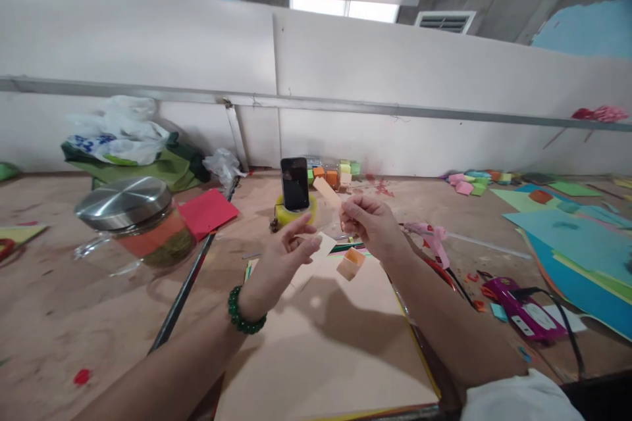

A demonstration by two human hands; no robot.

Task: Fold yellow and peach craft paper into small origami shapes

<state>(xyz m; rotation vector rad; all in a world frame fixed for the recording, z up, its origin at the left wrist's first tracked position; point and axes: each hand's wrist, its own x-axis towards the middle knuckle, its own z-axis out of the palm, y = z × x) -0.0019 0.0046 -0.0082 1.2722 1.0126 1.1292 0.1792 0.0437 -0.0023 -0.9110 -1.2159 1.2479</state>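
Pinched between the thumb and fingers of my right hand [371, 223] is a peach paper strip [326, 192], its free end pointing up and left. My left hand [289, 251], with a green bead bracelet [241, 317] at the wrist, has its fingers apart and slightly curled. A pale paper piece [324, 245] shows just beyond its thumb; whether they touch I cannot tell. Below my right hand, a small open-topped orange paper box [349, 268] rests tilted on a stack of peach paper sheets [320, 355].
A phone [295, 184] stands upright in a yellow tape roll [291, 214], with small paper cubes [332, 179] behind. To the left is a lidded glass jar [153, 237]. A pink glue gun [432, 240], purple device [528, 312] and coloured sheets [577, 243] lie right.
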